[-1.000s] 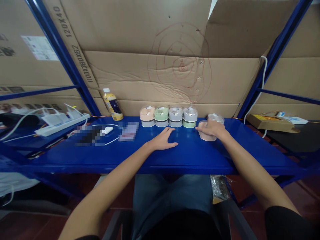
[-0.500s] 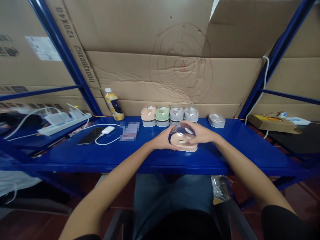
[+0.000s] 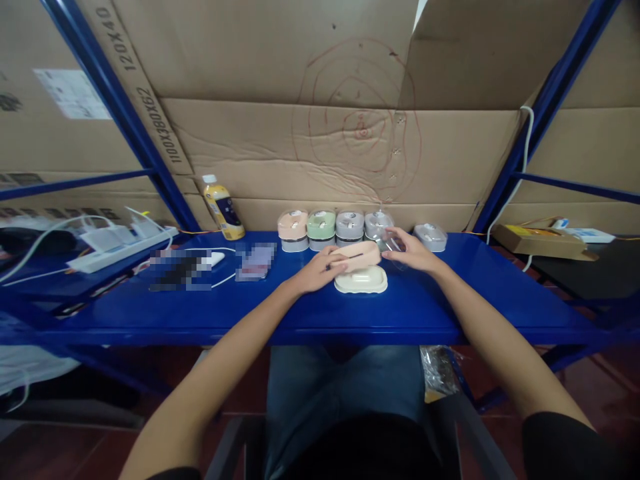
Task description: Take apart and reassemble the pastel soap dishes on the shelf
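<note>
My left hand (image 3: 320,269) grips a peach plastic box section (image 3: 361,257), tilted and raised above the desk, with a dark slot on its near face. Below it, a cream oval base tray (image 3: 361,281) rests on the blue desk (image 3: 425,313). In my right hand (image 3: 411,251) is a clear plastic lid (image 3: 394,245), held to the right of the peach section. The lid is see-through and somewhat blurred, so its full outline is hard to make out.
Behind my hands stand peach (image 3: 293,225), green (image 3: 321,225) and grey (image 3: 349,227) boxes in a row, with another grey box (image 3: 431,237) to the right. A yellow drink bottle (image 3: 225,212), a phone (image 3: 256,261) and a power strip (image 3: 123,250) are at left.
The clear lid has come off the peach section and moved right in my right hand. My left hand has lifted and tilted the peach section, exposing the cream base tray.
</note>
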A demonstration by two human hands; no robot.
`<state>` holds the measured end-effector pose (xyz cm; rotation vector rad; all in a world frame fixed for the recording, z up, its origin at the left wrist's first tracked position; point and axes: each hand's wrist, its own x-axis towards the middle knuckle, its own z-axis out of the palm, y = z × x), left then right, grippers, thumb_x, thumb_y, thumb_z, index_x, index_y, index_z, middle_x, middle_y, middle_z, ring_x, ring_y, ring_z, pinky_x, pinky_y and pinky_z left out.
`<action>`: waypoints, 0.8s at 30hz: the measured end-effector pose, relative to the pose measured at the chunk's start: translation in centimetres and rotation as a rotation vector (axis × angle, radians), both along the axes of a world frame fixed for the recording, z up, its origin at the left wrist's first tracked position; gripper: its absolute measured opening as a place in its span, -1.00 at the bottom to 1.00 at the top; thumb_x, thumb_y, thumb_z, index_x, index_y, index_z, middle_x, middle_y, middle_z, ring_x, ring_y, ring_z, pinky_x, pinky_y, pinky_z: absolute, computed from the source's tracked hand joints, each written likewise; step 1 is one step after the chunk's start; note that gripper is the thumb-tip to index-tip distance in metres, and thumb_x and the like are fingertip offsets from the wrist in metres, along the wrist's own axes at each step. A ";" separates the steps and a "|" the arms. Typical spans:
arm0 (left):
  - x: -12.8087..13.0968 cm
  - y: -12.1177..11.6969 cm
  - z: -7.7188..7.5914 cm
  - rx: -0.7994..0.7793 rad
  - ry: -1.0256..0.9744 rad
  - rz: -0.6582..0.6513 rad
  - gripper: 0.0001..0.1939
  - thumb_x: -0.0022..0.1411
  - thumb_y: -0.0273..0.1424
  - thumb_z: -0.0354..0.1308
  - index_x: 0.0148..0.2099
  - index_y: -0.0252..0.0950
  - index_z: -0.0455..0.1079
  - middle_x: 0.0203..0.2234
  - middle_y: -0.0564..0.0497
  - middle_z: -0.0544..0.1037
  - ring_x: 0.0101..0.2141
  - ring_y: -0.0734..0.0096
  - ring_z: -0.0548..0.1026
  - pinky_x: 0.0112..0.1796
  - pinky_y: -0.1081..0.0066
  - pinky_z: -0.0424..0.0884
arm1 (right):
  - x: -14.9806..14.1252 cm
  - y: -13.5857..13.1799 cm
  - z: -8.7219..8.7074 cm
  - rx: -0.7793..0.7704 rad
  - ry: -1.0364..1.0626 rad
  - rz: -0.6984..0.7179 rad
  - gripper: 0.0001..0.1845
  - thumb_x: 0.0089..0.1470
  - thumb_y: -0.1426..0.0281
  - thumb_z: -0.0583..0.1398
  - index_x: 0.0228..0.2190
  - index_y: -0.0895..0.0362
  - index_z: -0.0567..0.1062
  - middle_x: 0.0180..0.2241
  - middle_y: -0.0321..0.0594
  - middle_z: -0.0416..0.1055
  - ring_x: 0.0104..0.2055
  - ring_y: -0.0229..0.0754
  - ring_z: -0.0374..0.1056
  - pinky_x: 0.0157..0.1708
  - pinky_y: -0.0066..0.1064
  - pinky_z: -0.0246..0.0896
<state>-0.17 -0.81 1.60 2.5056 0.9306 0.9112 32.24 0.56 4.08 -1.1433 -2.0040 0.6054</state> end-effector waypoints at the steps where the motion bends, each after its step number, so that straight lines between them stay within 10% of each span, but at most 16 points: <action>1: -0.5 0.4 0.1 -0.002 -0.029 0.052 -0.50 0.49 -0.05 0.00 0.14 -0.28 0.57 0.10 -0.19 0.45 0.15 0.06 0.44 0.28 0.06 0.32 | 0.1 0.0 0.1 -0.002 0.005 -0.019 -0.05 0.02 0.04 0.40 0.34 0.06 0.29 0.22 0.01 0.46 0.20 0.21 0.45 0.26 0.13 0.33; 7: -2.5 1.4 0.8 -0.003 -0.028 0.221 -0.45 0.51 -0.02 -0.08 0.07 -0.28 0.58 -0.09 -0.15 0.52 0.08 0.04 0.43 0.23 -0.01 0.35 | 0.5 -0.2 0.6 -0.010 -0.013 -0.125 -0.05 0.07 0.00 0.36 0.37 0.06 0.25 0.28 0.06 0.39 0.23 0.23 0.42 0.25 0.11 0.34; 18: 0.9 -2.9 0.7 0.046 0.182 -0.119 -0.56 0.44 -0.09 0.15 0.21 -0.19 0.52 0.25 -0.17 0.37 0.34 -0.06 0.30 0.35 0.06 0.26 | 0.2 -0.3 0.8 0.005 0.037 -0.150 -0.03 0.10 0.03 0.33 0.40 0.10 0.18 0.21 0.09 0.45 0.14 0.19 0.49 0.14 0.09 0.44; 24: 1.4 -2.4 0.2 -0.024 0.081 -0.050 -0.22 0.21 -0.04 0.39 0.36 -0.24 0.30 0.26 -0.24 0.39 0.26 -0.12 0.41 0.28 -0.04 0.34 | -0.3 -1.2 0.7 0.096 -0.066 0.155 0.02 -0.03 0.08 0.44 0.38 0.04 0.28 0.31 0.03 0.38 0.29 0.21 0.37 0.30 0.13 0.25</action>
